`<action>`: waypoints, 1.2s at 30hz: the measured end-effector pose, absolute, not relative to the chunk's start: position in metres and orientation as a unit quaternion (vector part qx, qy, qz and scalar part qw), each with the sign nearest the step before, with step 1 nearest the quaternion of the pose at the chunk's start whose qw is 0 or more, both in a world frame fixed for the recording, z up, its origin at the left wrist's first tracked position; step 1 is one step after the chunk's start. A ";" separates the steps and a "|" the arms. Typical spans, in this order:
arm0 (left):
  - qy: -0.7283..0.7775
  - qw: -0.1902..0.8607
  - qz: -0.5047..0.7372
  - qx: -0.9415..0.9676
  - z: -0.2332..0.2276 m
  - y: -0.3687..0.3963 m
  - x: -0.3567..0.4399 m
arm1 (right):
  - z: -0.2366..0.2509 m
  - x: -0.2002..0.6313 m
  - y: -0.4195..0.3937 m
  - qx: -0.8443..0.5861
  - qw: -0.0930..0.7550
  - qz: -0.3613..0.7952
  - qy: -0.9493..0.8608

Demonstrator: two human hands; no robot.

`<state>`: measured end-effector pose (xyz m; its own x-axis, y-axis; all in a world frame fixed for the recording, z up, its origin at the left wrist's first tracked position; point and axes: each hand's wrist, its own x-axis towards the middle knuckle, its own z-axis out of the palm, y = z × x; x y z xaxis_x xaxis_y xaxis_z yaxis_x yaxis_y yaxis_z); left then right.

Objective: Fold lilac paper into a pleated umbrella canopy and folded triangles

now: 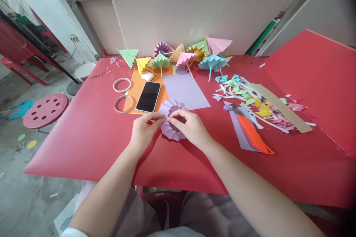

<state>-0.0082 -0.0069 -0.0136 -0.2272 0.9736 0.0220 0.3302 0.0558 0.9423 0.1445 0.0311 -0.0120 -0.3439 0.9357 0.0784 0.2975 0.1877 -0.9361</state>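
Both hands (167, 127) around pleated paper rosette (172, 118)

I am counting two hands, left hand (144, 129) and right hand (189, 126), sharing one pleated lilac rosette (172, 120). I am seeing two tape rings (122, 84), one phone (148, 96), one white earbud case (147, 76), one lilac sheet (185, 90), one orange sheet (136, 89), one orange cutter (251, 133), one round red stool (46, 110), and roughly nine paper umbrellas (213, 61) lining up at the back
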 end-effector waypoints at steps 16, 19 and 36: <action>0.636 0.350 0.429 0.537 -0.014 -0.006 -0.008 | -0.024 0.145 0.030 -0.397 0.394 0.245 -0.792; 0.635 0.351 0.424 0.541 -0.013 -0.006 -0.009 | -0.022 0.145 0.029 -0.408 0.377 0.253 -0.792; 0.643 0.364 0.408 0.537 -0.016 -0.004 -0.017 | -0.022 0.147 0.030 -0.428 0.336 0.278 -0.792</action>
<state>-0.0173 -0.0036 -0.0162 -0.1589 0.9868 -0.0297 0.3941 0.0910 0.9145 0.1472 0.0298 -0.0217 -0.4086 0.8641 0.2940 0.4908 0.4796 -0.7274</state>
